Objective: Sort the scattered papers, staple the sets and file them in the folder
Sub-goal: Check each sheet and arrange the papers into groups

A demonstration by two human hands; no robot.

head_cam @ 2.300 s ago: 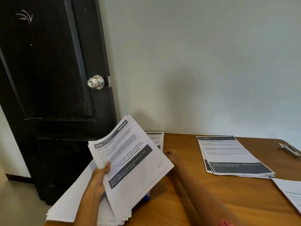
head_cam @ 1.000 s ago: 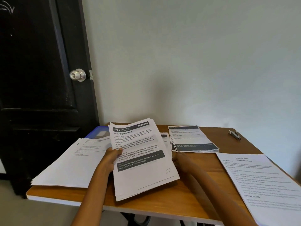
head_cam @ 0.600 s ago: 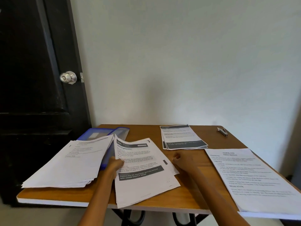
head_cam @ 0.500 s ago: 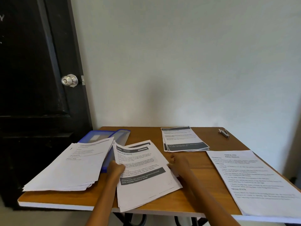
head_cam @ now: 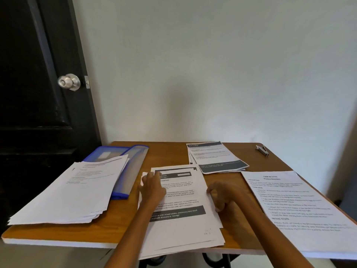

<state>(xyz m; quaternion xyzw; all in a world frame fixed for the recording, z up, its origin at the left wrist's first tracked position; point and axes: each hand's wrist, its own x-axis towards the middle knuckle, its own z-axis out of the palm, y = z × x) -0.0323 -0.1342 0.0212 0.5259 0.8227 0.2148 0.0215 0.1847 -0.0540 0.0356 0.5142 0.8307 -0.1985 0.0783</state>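
Step in hand, by judgement: sorting; squaring one set before stapling.

Centre stack point(head_cam: 185, 206): flat on the surface point(head_cam: 168, 153), near edge overhanging the front, sheets fanned unevenly at the lower right corner. Left hand point(head_cam: 153, 187): fingers extended, pressing flat on the upper left of the top sheet, holding nothing. Right hand point(head_cam: 222, 194): fingers curled at the right edge of the same stack, apparently pinching or nudging the sheet edges; exact grip not resolvable.

Other sets: tall left stack point(head_cam: 73, 188) overlapping the blue folder point(head_cam: 123, 157); kitchen-headed set point(head_cam: 214, 157) at the back; single large sheet point(head_cam: 289, 206) at right. Stapler point(head_cam: 262, 150) at the far right corner, well apart from both hands, untouched.

Next move, by judgement: align all edges flush, pull the stack back onto the surface, then fetch the stapler with the right hand while holding the set pinned with the left. Risk: stapling a skewed set.
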